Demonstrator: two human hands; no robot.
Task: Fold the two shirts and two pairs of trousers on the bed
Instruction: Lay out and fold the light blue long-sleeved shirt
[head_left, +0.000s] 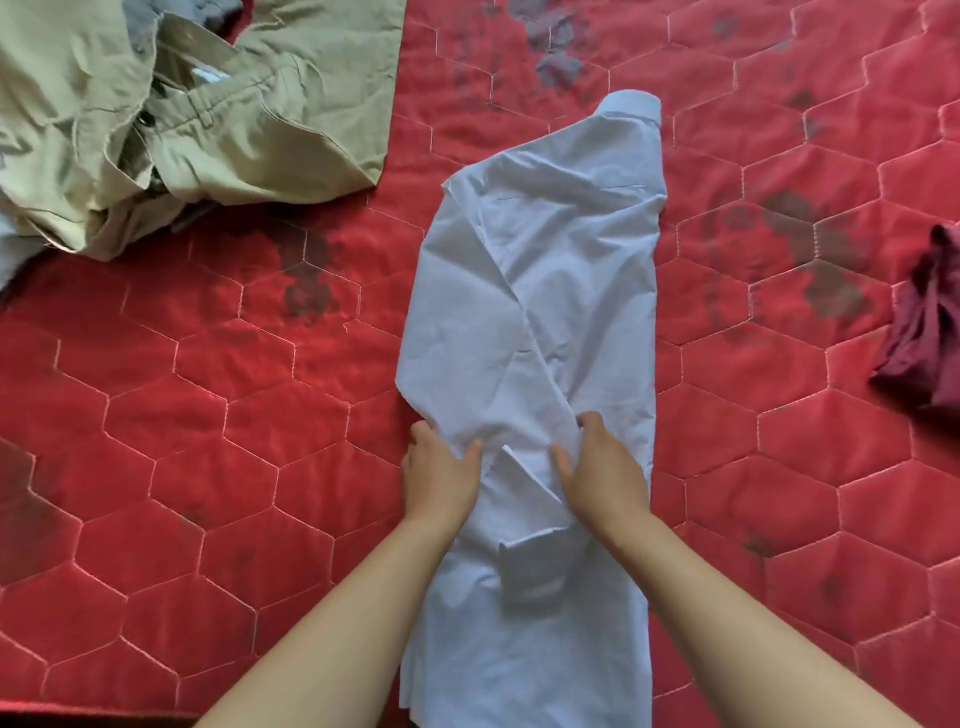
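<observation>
A white shirt (540, 291) lies lengthwise in the middle of the red quilted bed (208, 415), its sides and sleeves folded inward into a narrow strip, collar at the far end. My left hand (441, 473) rests on the shirt's left edge with the fingers curled over the fabric. My right hand (602, 467) lies on the shirt's middle, fingers tucked into a fold. A sleeve cuff (535, 571) lies between my forearms. Khaki trousers (171, 114) sit crumpled at the far left.
A dark red garment (924, 332) lies bunched at the right edge. A bit of grey cloth (208, 10) shows behind the khaki trousers at the top left. The quilt has dark grey flower prints.
</observation>
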